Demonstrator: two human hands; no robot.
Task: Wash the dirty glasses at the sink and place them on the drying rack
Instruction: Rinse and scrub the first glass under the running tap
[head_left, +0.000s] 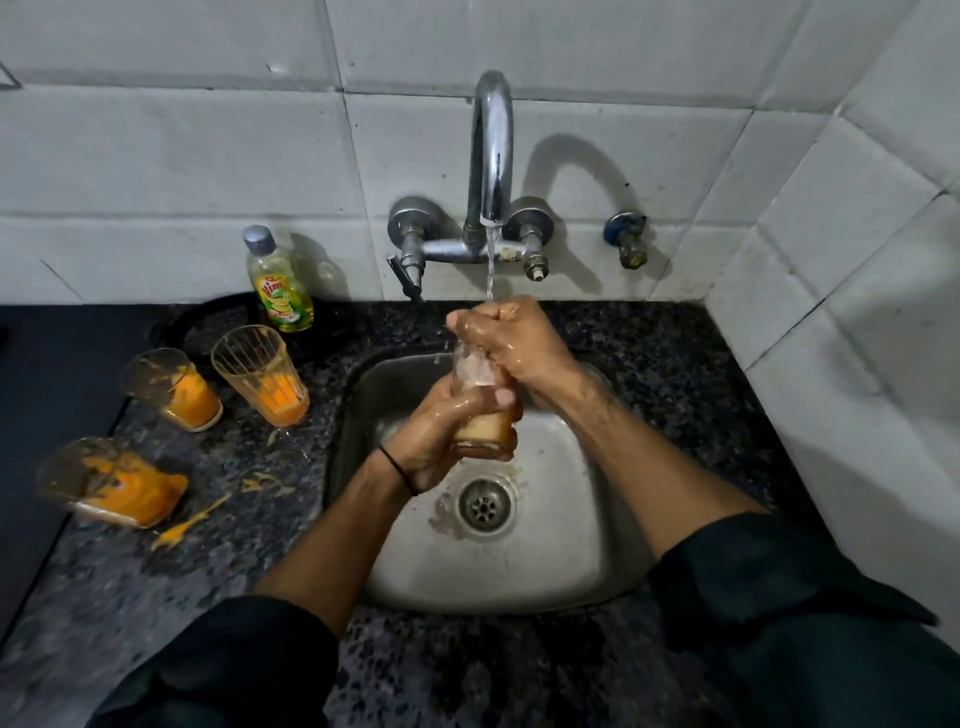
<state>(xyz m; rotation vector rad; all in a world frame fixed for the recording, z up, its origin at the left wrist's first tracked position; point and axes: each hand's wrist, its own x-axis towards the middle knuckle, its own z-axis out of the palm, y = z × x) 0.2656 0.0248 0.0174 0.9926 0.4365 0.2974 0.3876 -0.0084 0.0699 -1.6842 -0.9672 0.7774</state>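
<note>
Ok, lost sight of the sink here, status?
Left hand grips glass base; right hand over its rim, under running tap. Three dirty glasses wait on counter. Nothing blocking.

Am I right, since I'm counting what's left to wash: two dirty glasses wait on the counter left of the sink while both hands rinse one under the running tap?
Not quite: the head view shows three dirty glasses waiting on the counter, not two. The rest holds: left hand and right hand rinse a glass under the tap.
</note>
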